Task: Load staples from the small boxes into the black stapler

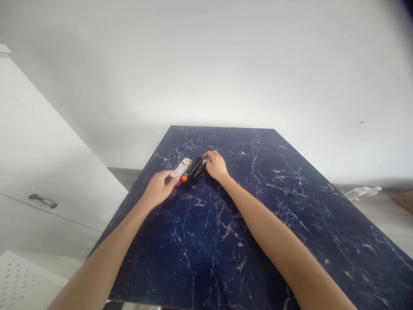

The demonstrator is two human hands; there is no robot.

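Both of my hands are over the far half of a dark blue marble-patterned table (206,224). My left hand (160,187) is closed around the near end of a small white printed box (181,167) with some red on it. Right beside that box is a black oblong object (195,166) with an orange patch at its near end; its kind cannot be made out. Thin silvery lines show along its right side. My right hand (216,165) is at the black object's far right end, fingers curled down. What those fingers hold, if anything, is hidden.
A white cabinet (48,142) with a dark handle stands left of the table. White perforated furniture (19,280) is at the lower left. A pale wall (226,64) rises behind the table. On the floor at right lies a crumpled clear plastic piece (364,192) near a brown object (403,201).
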